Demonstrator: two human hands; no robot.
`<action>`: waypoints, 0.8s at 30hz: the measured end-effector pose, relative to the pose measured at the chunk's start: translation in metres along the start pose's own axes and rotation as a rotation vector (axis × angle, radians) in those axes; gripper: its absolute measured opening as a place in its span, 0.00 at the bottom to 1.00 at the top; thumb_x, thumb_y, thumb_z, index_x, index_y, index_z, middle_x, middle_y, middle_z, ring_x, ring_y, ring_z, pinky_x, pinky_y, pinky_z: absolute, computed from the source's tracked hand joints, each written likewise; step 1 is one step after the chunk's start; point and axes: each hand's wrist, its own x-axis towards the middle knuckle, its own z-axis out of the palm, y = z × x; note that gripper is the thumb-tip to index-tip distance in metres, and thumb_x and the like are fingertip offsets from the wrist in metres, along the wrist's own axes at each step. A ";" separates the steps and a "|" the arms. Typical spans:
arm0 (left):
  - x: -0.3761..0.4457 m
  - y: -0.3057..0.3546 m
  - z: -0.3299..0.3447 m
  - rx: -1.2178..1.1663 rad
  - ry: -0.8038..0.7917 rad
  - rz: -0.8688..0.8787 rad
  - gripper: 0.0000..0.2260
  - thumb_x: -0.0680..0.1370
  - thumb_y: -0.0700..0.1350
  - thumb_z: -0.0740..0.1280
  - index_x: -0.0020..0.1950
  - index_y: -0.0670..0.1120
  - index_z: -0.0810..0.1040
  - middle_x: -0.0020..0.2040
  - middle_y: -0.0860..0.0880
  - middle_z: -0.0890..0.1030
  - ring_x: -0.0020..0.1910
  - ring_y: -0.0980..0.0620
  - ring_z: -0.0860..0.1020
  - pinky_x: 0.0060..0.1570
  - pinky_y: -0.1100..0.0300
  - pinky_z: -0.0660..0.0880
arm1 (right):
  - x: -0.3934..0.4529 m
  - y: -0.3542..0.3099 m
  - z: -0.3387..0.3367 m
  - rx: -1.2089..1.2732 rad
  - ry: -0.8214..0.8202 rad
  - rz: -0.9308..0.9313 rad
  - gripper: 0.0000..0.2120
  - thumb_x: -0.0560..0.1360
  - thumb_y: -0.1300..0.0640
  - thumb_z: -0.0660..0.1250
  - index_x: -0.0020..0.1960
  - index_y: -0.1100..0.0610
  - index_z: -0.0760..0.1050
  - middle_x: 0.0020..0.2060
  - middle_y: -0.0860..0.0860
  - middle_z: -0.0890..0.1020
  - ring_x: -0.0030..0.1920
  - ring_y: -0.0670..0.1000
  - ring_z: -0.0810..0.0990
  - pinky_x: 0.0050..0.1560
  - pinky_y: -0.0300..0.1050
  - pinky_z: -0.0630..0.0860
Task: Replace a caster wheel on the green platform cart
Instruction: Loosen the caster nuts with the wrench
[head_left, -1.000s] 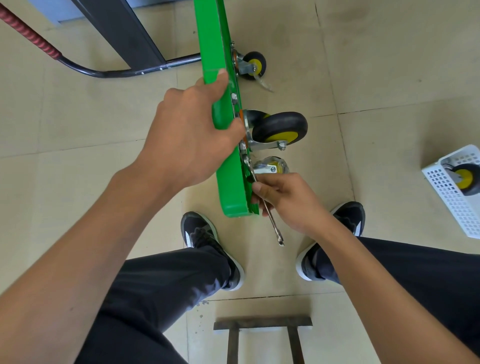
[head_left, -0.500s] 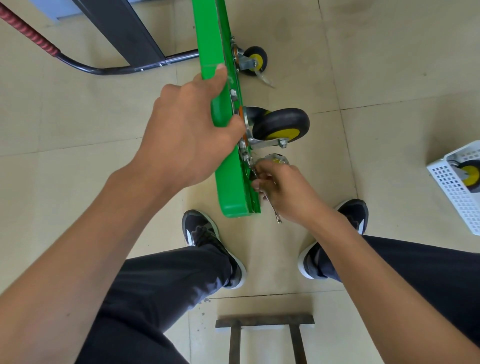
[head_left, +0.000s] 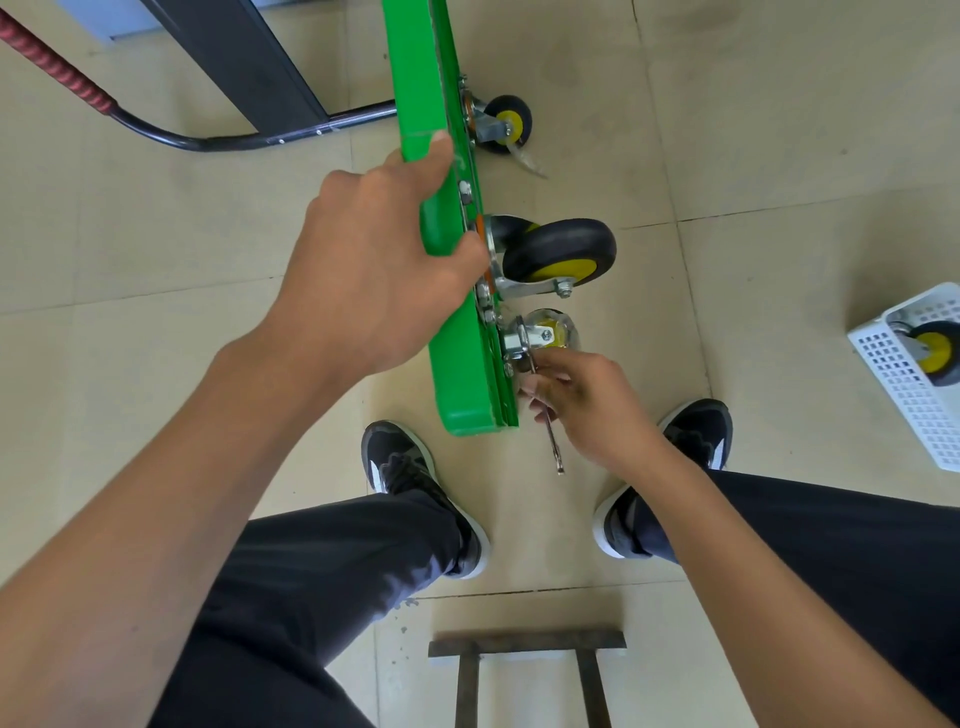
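Note:
The green platform cart (head_left: 462, 364) stands on its edge on the tiled floor, underside facing right. My left hand (head_left: 374, 270) grips its upper edge, thumb over the rim. A large black caster with a yellow hub (head_left: 558, 249) sticks out from the underside. Just below it sits a smaller caster (head_left: 545, 332) wrapped in clear plastic. My right hand (head_left: 592, 400) holds a slim metal wrench (head_left: 550, 436), its head at the bolts beside the small caster's plate. A third caster (head_left: 506, 124) is mounted farther up the cart.
A white perforated basket (head_left: 914, 395) at the right holds another black and yellow caster (head_left: 935, 348). The cart's black handle with a red grip (head_left: 78, 88) lies at the upper left. My two shoes flank the cart's near end; a rusty metal stool frame (head_left: 524, 644) is below.
My right hand with the wrench has shifted slightly to the right along the small caster's plate, and the wrench handle now sticks out further below the hand. My left hand keeps its grip on the cart.

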 end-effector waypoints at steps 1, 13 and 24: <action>0.000 0.000 0.000 0.002 -0.002 0.000 0.32 0.75 0.56 0.63 0.78 0.51 0.64 0.69 0.46 0.78 0.59 0.43 0.80 0.64 0.46 0.74 | -0.001 -0.004 -0.001 0.032 -0.010 0.018 0.08 0.81 0.62 0.64 0.52 0.65 0.79 0.40 0.57 0.83 0.41 0.57 0.81 0.45 0.59 0.80; -0.001 0.001 -0.001 0.020 -0.004 0.009 0.31 0.76 0.56 0.64 0.79 0.50 0.63 0.71 0.46 0.76 0.58 0.44 0.80 0.64 0.46 0.74 | 0.000 -0.039 -0.008 -0.043 -0.111 0.058 0.13 0.81 0.55 0.66 0.49 0.63 0.83 0.37 0.54 0.85 0.38 0.58 0.83 0.45 0.62 0.80; -0.001 0.000 0.000 0.041 0.008 0.018 0.31 0.76 0.55 0.64 0.78 0.50 0.64 0.70 0.45 0.76 0.60 0.42 0.80 0.64 0.46 0.74 | 0.009 -0.047 -0.008 -0.067 -0.167 0.077 0.12 0.82 0.58 0.65 0.45 0.65 0.78 0.38 0.59 0.83 0.33 0.50 0.79 0.36 0.48 0.81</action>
